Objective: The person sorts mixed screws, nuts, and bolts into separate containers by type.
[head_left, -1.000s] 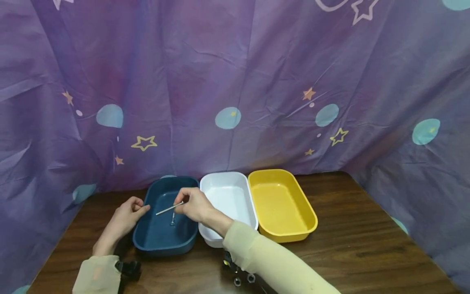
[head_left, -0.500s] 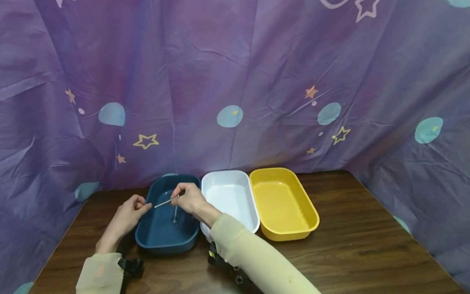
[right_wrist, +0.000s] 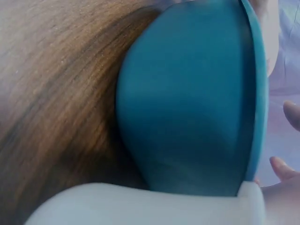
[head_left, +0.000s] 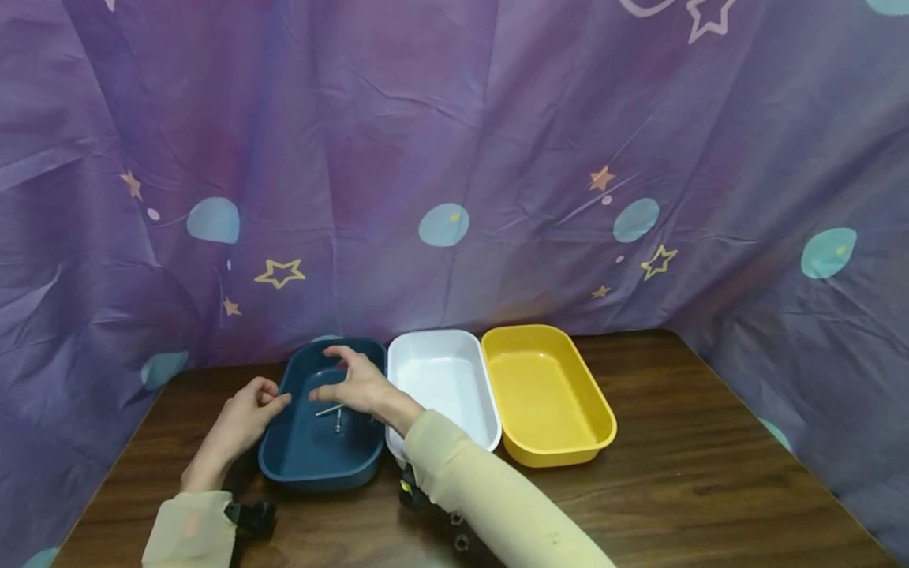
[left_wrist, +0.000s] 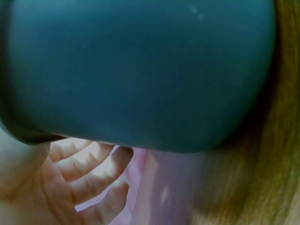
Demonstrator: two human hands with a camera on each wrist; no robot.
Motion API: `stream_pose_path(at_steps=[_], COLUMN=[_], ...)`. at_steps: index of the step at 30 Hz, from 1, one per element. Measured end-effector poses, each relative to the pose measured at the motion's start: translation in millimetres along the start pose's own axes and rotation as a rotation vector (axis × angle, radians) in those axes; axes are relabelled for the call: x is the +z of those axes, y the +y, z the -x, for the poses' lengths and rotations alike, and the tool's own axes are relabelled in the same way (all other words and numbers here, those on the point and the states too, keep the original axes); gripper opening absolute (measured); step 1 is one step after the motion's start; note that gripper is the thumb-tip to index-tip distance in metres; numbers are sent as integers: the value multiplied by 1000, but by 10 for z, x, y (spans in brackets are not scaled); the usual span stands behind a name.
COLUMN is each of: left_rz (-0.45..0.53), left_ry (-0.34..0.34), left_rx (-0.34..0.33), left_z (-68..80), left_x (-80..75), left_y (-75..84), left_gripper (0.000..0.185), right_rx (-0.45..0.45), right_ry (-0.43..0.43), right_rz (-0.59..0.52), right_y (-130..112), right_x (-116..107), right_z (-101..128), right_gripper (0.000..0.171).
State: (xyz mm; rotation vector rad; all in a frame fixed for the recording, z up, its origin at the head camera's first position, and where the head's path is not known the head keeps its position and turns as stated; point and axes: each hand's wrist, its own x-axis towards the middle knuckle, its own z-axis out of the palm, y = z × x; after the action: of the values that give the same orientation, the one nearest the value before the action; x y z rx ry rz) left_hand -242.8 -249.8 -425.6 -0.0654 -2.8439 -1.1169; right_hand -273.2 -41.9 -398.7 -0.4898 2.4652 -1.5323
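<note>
Head view: right hand (head_left: 358, 384) hovers spread above the blue tray (head_left: 298, 465), grip apart, holding nothing; 2 metal bolts (head_left: 334, 412) lie inside. Left hand (head_left: 245, 414), fingers curled, touches the tray's rim.

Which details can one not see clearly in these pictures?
- Metal pieces in the blue tray: too small in the head view to identify; the right hand partly covers them.
- Both wrist views: blurred, filled by the tray's outer wall.
- Left hand: whether it touches the tray's rim is unclear.
</note>
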Motion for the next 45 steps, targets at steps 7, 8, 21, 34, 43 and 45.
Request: stream_pose_path(at_steps=[7,8,21,34,43,45], left_rz=[3,2,-13,-26,-31,-31], left_ry=[-4,-4,3,7,13,6], left_rx=[4,3,10,7,19,14], left_z=[6,6,21,15,16,14], left_x=[9,8,-17,-12,-9,-14], left_y=[-4,-4,11,16,28,28], left_gripper=[25,25,25,26,24,24], right_rx=[-91,-108,-308,-289,-175,-174], right_ry=[12,13,50,110,281,302], right_rz=[81,93,224,171,68,58], right_y=[-85,-97,-165,140,456,536], right_x=[-137,-166,-690,-1448,-2007,-2102], right_z=[88,100,386,859,1235,1292], right_gripper=[54,51,30,27,28,29])
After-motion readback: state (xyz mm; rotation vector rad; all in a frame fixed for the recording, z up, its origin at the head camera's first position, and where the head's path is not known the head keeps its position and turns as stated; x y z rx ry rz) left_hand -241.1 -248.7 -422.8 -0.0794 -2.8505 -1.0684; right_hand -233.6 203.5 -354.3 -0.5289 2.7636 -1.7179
